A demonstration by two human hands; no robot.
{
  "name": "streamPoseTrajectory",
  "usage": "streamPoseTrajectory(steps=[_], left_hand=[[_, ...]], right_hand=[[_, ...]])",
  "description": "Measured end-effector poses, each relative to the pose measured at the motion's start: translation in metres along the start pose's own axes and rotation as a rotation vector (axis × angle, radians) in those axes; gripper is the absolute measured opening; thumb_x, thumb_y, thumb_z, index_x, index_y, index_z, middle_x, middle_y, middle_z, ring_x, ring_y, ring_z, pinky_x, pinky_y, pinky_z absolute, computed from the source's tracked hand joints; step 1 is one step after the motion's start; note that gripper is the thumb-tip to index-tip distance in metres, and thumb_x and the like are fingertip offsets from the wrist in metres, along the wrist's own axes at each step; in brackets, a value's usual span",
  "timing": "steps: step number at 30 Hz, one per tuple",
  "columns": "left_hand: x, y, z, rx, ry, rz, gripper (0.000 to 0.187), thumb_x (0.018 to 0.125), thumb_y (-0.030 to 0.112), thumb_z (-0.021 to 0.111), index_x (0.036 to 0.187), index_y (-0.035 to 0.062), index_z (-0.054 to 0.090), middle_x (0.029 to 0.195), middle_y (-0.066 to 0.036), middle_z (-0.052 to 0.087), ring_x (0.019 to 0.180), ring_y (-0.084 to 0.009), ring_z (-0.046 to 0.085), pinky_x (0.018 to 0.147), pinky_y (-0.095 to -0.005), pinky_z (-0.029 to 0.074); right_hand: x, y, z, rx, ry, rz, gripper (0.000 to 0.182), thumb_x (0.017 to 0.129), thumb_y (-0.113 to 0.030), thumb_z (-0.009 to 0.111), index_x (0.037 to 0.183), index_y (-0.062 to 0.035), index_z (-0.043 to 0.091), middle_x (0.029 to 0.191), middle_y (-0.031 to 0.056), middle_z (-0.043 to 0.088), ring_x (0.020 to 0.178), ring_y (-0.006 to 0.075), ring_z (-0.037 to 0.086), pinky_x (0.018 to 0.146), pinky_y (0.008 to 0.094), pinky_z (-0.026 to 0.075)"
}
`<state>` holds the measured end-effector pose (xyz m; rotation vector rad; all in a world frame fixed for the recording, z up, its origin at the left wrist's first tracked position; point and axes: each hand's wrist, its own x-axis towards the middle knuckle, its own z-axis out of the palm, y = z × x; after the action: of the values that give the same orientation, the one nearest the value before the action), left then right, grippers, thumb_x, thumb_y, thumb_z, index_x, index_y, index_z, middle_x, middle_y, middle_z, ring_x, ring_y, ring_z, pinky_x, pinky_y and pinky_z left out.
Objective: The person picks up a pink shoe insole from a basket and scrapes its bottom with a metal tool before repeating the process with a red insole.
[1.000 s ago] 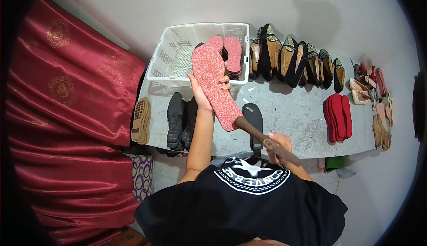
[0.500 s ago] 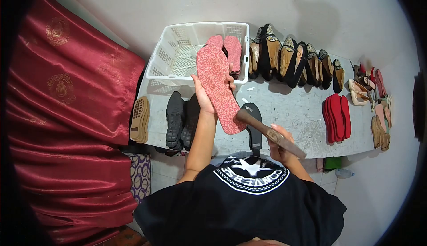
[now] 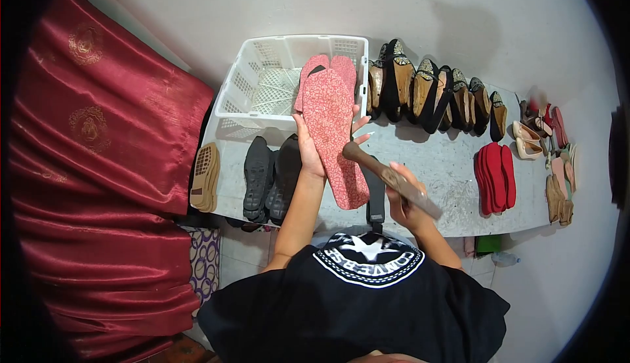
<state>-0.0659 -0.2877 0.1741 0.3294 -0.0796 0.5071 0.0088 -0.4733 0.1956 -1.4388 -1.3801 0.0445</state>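
My left hand [image 3: 311, 148] holds a pink patterned shoe sole [image 3: 328, 117] from beneath, thumb along its left edge and fingertips showing past its right edge. In my right hand [image 3: 408, 211] is a brown hammer [image 3: 387, 174], its rounded face close to the right edge of the sole. Behind the hammer and sole, a black foot-shaped stand [image 3: 376, 199] is partly hidden. More pink soles [image 3: 344, 67] lie in the white plastic basket [image 3: 226, 109], just beyond the sole I hold.
Black soles [image 3: 258, 176] and tan soles [image 3: 205, 178] lie on the table's left side. A row of black shoes [image 3: 426, 94] lines the back wall. Red soles [image 3: 493, 178] rest at right, near pale shoes [image 3: 526, 141]. A red curtain [image 3: 111, 166] hangs at left.
The pink sole has shifted right and slightly toward me, turning more upright. The hammer has moved a little up and left, off the sole's lower end.
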Motion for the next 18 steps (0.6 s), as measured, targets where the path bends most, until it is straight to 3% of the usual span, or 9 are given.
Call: streamPoseTrajectory(steps=[1,4,5,8,9,12,13,16,18], left_hand=[[0.0,-0.001,0.0,0.03,0.008,-0.004,0.086,0.077,0.072,0.019,0.133,0.0073,0.024,0.124,-0.023,0.039,0.11,-0.0439,0.043,0.084,-0.06,0.038],[0.0,-0.003,0.001,0.028,-0.019,-0.035,0.087,0.076,0.073,0.018,0.133,0.0077,0.024,0.124,-0.023,0.039,0.11,-0.0436,0.042,0.084,-0.0607,0.038],[0.0,-0.004,0.002,0.01,-0.035,-0.044,0.087,0.076,0.073,0.018,0.133,0.0076,0.024,0.124,-0.023,0.039,0.111,-0.0434,0.042,0.084,-0.0606,0.038],[-0.002,-0.007,0.005,0.022,-0.079,-0.034,0.087,0.077,0.073,0.018,0.133,0.0068,0.024,0.124,-0.024,0.039,0.111,-0.0436,0.042,0.082,-0.0591,0.04],[-0.003,-0.009,0.002,0.02,-0.059,-0.037,0.087,0.077,0.073,0.019,0.133,0.0063,0.023,0.124,-0.024,0.039,0.11,-0.0435,0.042,0.082,-0.0586,0.04],[0.001,-0.009,-0.001,0.025,-0.029,-0.04,0.088,0.077,0.073,0.019,0.133,0.0052,0.023,0.124,-0.025,0.039,0.111,-0.0434,0.042,0.083,-0.0576,0.041],[-0.001,-0.01,0.0,0.022,-0.028,-0.034,0.089,0.076,0.073,0.019,0.133,0.0049,0.022,0.124,-0.025,0.038,0.111,-0.0434,0.041,0.083,-0.0575,0.041],[-0.004,-0.012,0.002,0.023,-0.041,-0.07,0.089,0.076,0.073,0.018,0.134,0.0062,0.022,0.126,-0.024,0.038,0.113,-0.041,0.041,0.084,-0.0582,0.04],[-0.002,-0.016,0.002,0.059,-0.05,-0.109,0.087,0.075,0.073,0.018,0.134,0.0084,0.024,0.125,-0.022,0.04,0.112,-0.0377,0.043,0.081,-0.0601,0.041]], right_hand=[[0.003,-0.002,-0.002,-0.003,-0.027,0.037,0.04,0.082,-0.011,0.054,0.118,0.0019,0.044,0.072,0.0098,0.057,0.057,0.0176,0.057,0.052,0.0257,0.044],[0.004,0.002,0.0,-0.089,-0.007,-0.026,0.042,0.075,-0.004,0.059,0.115,0.0015,0.046,0.093,0.017,0.06,0.072,0.0281,0.062,0.061,0.0304,0.049],[-0.001,0.007,0.005,-0.043,0.079,-0.062,0.04,0.078,-0.006,0.058,0.116,0.0007,0.046,0.094,0.0168,0.06,0.074,0.0279,0.063,0.062,0.0295,0.049],[-0.004,0.009,0.007,0.065,0.096,0.129,0.039,0.08,-0.008,0.057,0.116,0.0015,0.045,0.094,0.0165,0.06,0.075,0.0255,0.063,0.063,0.0284,0.049],[0.0,0.009,0.004,0.053,0.038,0.229,0.038,0.081,-0.009,0.055,0.115,0.0032,0.044,0.095,0.0162,0.061,0.076,0.0231,0.063,0.064,0.0275,0.048],[0.002,0.015,0.004,-0.091,0.114,-0.055,0.039,0.086,-0.004,0.046,0.123,0.0018,0.038,0.083,0.0052,0.051,0.068,0.0084,0.048,0.061,0.0198,0.04],[-0.002,0.014,0.006,0.051,0.162,-0.014,0.039,0.086,-0.004,0.046,0.124,0.0022,0.036,0.083,0.0057,0.052,0.068,0.0082,0.049,0.061,0.0195,0.04],[0.001,0.012,0.004,0.125,0.19,0.132,0.035,0.084,-0.01,0.053,0.115,0.0034,0.044,0.092,0.016,0.061,0.07,0.019,0.062,0.062,0.0265,0.048],[0.008,0.009,-0.004,-0.028,0.114,0.114,0.035,0.084,-0.012,0.052,0.115,0.0032,0.044,0.09,0.0151,0.06,0.068,0.0181,0.061,0.061,0.0259,0.047]])
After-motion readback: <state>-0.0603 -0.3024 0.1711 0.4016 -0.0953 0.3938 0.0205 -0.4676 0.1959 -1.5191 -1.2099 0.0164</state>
